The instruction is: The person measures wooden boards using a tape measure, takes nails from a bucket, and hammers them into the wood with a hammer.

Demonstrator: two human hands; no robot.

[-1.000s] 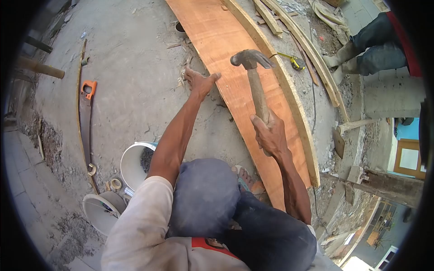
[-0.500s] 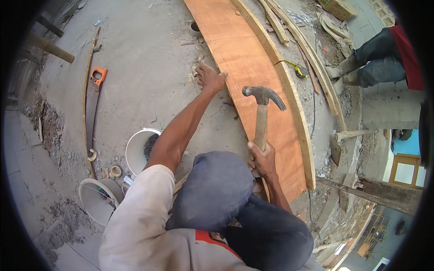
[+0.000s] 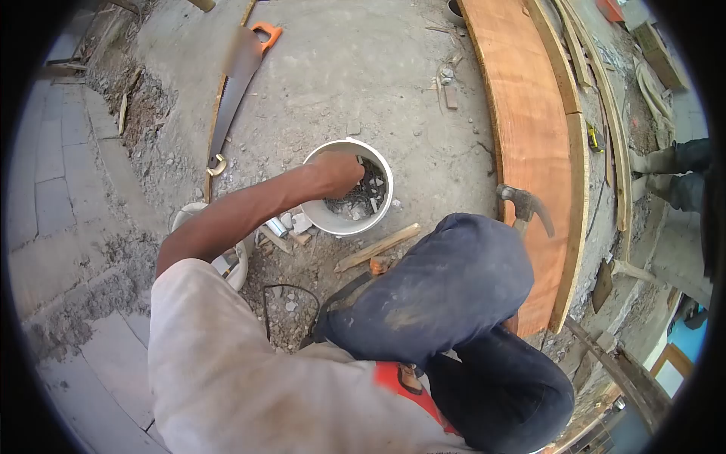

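Note:
My left hand (image 3: pixel 339 175) reaches over the rim of a white bucket (image 3: pixel 308 206), its fingers pointing down and hidden from me. Dark nails (image 3: pixel 370 181) and pale bits lie in the bucket below it. A claw hammer (image 3: pixel 523 203) shows its head and a short piece of handle beside my raised knee, over an orange-brown plywood board (image 3: pixel 537 144). The knee covers the lower handle, and my right hand is out of sight behind it.
A handsaw (image 3: pixel 233 98) with an orange handle lies by a thin wooden strip. Another bucket (image 3: pixel 185 214) sits partly under my left arm. A wood offcut (image 3: pixel 376 248) lies near my knee. A tape measure (image 3: pixel 594 138) rests beyond the board; a person's boots (image 3: pixel 658 163) stand at right.
My left hand has left the plywood board's edge and moved down into the white bucket. The view has swung left. My right hand, earlier around the hammer handle, is now hidden by my knee.

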